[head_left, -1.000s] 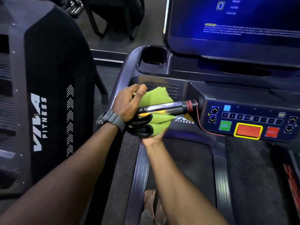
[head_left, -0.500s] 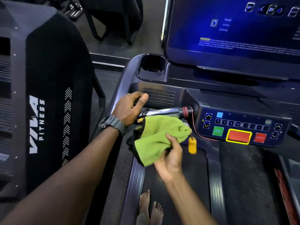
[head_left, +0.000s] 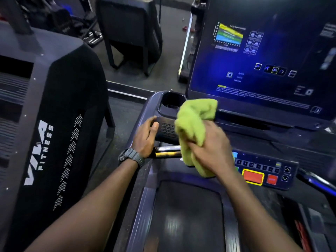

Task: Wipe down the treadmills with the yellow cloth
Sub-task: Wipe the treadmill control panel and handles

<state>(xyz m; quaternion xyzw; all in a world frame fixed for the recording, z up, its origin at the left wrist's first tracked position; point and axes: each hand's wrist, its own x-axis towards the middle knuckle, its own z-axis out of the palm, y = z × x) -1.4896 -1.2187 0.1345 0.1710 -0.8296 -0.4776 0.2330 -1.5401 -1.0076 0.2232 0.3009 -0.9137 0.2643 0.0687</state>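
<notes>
right hand blurred; its fingers were curled into the yellow cloth, gripping it bunched, lifted over the treadmill console just below the screen. cloth hid the right part of the speaker grille, the inner end of the chrome handlebar and some keypad buttons. cup holder looked dark; contents could not be told. left hand, watch on wrist, rested on the console's left edge, fingers loosely bent, pinching nothing. screen cut off at right.
</notes>
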